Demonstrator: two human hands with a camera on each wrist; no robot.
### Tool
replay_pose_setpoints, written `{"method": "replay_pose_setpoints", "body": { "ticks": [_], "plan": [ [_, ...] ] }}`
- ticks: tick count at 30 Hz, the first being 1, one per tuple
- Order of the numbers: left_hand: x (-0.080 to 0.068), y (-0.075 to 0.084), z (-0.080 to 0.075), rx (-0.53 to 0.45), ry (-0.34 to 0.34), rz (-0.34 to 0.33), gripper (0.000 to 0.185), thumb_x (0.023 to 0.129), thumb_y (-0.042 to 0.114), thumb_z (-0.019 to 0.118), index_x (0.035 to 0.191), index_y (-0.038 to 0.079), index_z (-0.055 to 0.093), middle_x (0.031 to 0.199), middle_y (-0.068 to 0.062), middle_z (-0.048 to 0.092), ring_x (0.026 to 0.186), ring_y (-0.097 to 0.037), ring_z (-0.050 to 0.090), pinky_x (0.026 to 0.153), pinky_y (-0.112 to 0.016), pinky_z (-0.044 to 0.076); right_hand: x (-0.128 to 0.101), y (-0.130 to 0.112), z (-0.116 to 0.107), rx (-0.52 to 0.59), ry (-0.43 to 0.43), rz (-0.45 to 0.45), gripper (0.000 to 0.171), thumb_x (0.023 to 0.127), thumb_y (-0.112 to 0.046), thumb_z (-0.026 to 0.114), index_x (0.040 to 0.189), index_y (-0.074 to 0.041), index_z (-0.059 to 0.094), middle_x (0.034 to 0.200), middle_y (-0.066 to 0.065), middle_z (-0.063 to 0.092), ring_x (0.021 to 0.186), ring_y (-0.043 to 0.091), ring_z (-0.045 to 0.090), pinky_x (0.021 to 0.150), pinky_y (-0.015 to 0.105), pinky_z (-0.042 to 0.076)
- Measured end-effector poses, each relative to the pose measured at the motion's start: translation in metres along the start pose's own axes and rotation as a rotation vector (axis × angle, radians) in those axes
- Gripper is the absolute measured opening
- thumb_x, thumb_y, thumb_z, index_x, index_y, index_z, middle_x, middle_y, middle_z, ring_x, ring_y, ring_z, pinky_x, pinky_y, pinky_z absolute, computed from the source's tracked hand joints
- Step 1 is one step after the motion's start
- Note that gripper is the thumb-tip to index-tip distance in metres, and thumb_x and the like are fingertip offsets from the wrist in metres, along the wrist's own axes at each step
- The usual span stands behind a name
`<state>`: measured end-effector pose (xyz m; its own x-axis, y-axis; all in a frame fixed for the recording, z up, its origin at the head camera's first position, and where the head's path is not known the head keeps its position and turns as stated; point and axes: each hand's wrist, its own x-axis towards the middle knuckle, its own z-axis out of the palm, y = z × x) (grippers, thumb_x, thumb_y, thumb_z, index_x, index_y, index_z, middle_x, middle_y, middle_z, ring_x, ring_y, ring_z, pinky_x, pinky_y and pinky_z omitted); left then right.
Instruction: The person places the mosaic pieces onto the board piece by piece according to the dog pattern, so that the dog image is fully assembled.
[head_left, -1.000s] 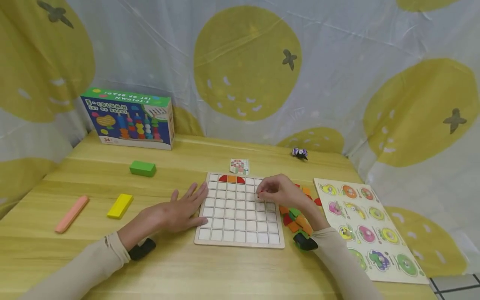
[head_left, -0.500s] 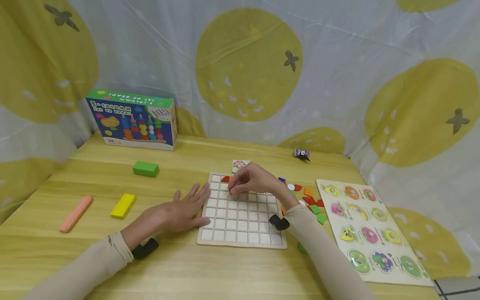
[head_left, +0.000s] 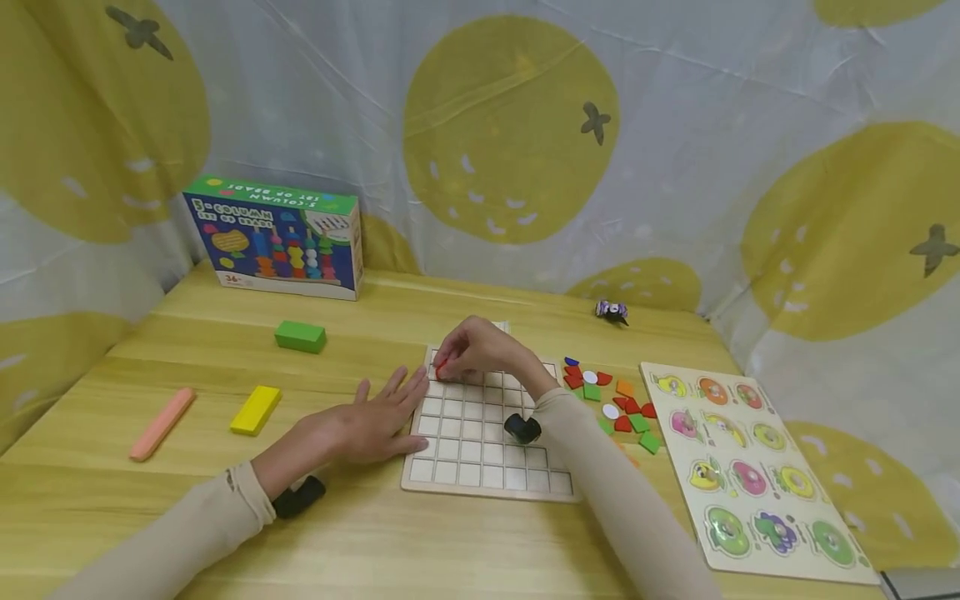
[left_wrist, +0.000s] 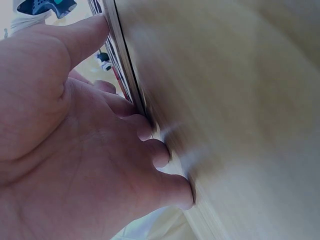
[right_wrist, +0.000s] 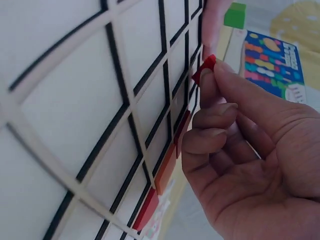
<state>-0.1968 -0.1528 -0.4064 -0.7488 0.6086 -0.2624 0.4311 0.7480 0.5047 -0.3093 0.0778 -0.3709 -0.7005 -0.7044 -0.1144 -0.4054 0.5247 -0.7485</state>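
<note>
- A small red piece (right_wrist: 205,69) is pinched between thumb and fingertips of the right hand (head_left: 480,352), just above the far left corner of the grid board (head_left: 487,454).
- In the right wrist view, the red piece is held at the board's edge cells, close to a row of red and orange tiles (right_wrist: 165,172) already seated along that edge.
- The left hand (head_left: 371,421) is laid flat on the table (head_left: 375,533), fingers spread and straight, with the fingertips pressed against the board's left edge.
- In the left wrist view, the fingers (left_wrist: 150,131) are seen touching the board's rim.
- Loose coloured pieces (head_left: 611,400) are scattered just right of the board.
- A fruit peg puzzle (head_left: 750,467) is placed further right.
- A green block (head_left: 300,336), a yellow block (head_left: 256,409) and a pink bar (head_left: 162,423) are spread out to the left, well apart from the board.
- A bead-set box (head_left: 276,237) is stood at the far left, by the curtain.
</note>
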Motion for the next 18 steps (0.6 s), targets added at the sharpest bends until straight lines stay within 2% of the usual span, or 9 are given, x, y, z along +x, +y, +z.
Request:
{"method": "replay_pose_setpoints", "body": {
  "ticks": [7,14,18],
  "plan": [
    [0.009,-0.013,0.009,0.029,0.003,-0.019,0.105,0.104,0.072,0.050,0.174,0.011,0.003,0.181,-0.004,-0.014,0.166,-0.032,-0.016,0.123,-0.079,-0.005,0.008,0.000,0.009,-0.091,0.115,0.031,0.012,0.099,-0.017,0.081,0.095,-0.007,0.086,0.081,0.001,0.079,0.067,0.006,0.058,0.065,0.021,0.047],
    [0.004,-0.005,0.003,0.010,0.005,0.009,0.103,0.106,0.067,0.053,0.174,0.007,0.004,0.182,-0.010,-0.011,0.166,-0.039,-0.014,0.119,-0.083,-0.007,0.007,-0.003,0.007,-0.118,0.069,0.016,0.008,0.098,-0.012,0.082,0.094,-0.008,0.087,0.088,0.000,0.082,0.080,0.004,0.069,0.077,0.020,0.054],
    [0.003,-0.004,0.002,-0.011,0.006,0.021,0.101,0.106,0.065,0.054,0.174,0.006,0.007,0.182,-0.013,-0.008,0.165,-0.043,-0.012,0.116,-0.085,-0.008,0.006,-0.005,0.008,-0.135,0.067,-0.005,0.005,0.093,-0.006,0.085,0.098,-0.006,0.087,0.090,0.001,0.082,0.076,0.005,0.066,0.071,0.020,0.053]
  ]
}}
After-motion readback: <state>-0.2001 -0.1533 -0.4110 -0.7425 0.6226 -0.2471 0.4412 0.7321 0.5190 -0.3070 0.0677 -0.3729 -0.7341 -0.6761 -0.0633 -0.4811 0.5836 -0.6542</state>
